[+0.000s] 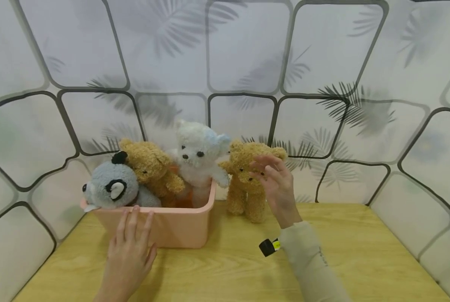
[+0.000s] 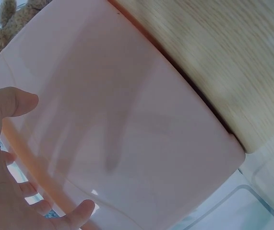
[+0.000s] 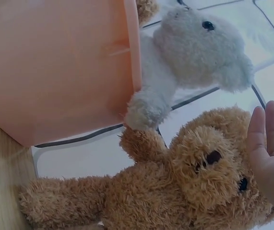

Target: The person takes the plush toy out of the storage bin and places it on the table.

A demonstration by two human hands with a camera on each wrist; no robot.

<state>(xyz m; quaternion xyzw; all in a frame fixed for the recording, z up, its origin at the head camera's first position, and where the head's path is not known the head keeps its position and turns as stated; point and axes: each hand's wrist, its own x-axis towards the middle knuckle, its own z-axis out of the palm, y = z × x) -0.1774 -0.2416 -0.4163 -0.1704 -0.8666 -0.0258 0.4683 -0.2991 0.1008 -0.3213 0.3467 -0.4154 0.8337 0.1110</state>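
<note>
My left hand (image 1: 130,249) rests its fingertips on the front rim of a pink plastic bin (image 1: 183,226), fingers extended and thumb apart in the left wrist view. Inside the bin sit a grey plush toy (image 1: 100,184) with black-ringed eyes, a brown teddy bear (image 1: 143,157) and a white teddy bear (image 1: 198,161) with a bluish ear. Another brown teddy bear (image 1: 240,180) stands upright just right of the bin. Close to that bear's head, my right hand (image 1: 279,188) is raised with spread fingers, holding nothing; it partly covers the face in the head view.
The wood-grain table (image 1: 225,272) carries the bin and the standing bear. A patterned curtain (image 1: 247,54) encloses the back and both sides. A small black piece with a yellow label (image 1: 268,246) sits by the right sleeve (image 1: 308,256).
</note>
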